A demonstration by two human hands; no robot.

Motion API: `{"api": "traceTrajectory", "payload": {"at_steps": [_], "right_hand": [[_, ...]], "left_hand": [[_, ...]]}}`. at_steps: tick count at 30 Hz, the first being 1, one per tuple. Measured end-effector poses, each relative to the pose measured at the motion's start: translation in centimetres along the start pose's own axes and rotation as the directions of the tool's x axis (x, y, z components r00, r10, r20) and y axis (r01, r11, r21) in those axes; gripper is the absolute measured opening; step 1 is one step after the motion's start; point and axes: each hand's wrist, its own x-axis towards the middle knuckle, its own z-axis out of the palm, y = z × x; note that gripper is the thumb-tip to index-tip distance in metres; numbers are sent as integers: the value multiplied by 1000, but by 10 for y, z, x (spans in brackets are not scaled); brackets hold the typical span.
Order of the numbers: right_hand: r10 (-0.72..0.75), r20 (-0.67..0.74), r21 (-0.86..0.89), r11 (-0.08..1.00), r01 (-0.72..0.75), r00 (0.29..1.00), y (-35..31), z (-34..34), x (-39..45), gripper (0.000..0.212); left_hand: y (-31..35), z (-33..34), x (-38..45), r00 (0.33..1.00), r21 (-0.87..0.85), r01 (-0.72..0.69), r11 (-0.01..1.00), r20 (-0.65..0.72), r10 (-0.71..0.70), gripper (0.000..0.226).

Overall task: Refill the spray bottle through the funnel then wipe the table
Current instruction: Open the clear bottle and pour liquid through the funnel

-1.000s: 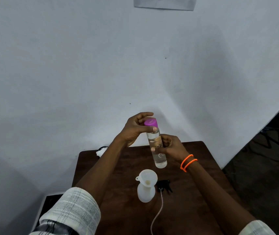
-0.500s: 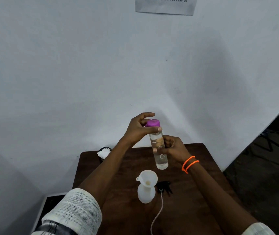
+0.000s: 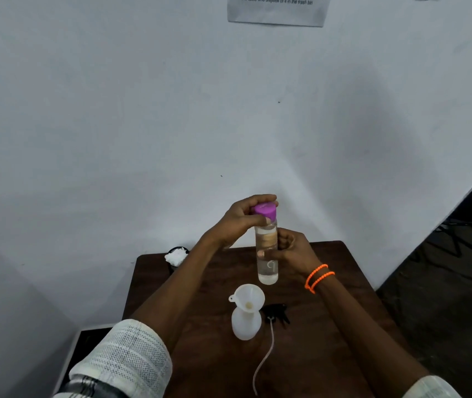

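So the clear bottle (image 3: 267,254) was held upright above the far half of the table (image 3: 329,326), long axis pretty much vertical. The right hand (image 3: 292,249) was wrapped round its middle, and the left hand (image 3: 240,221) was curled over the purple cap (image 3: 264,211), fingers pinching it, presumably to twist it off. The white spray bottle (image 3: 244,323) with the funnel (image 3: 248,298) seated in its neck was stood just below and nearer the body, a touch toward the left-hand side. Judged from that, only a short tilt downward would be needed once the cap was off. The table was dark wood, pushed against a plain white wall, with a black spray head (image 3: 276,311) and its tube (image 3: 263,360) lying beside the spray bottle, and something white (image 3: 176,256) at the far left corner.
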Motion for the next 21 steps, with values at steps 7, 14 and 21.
{"api": "traceTrajectory", "payload": {"at_steps": [7, 14, 21], "right_hand": [[4, 13, -62, 998, -3, 1000, 3, -6, -4, 45], [11, -6, -48, 999, -11, 1000, 10, -8, -13, 47], [0, -45, -39, 999, -2, 999, 21, -17, -17, 52]], "left_hand": [[2, 10, -4, 952, 158, -62, 986, -286, 106, 47], [6, 12, -3, 951, 155, -1, 988, -305, 49, 39], [-12, 7, -13, 919, -122, 85, 989, -375, -125, 36]]}}
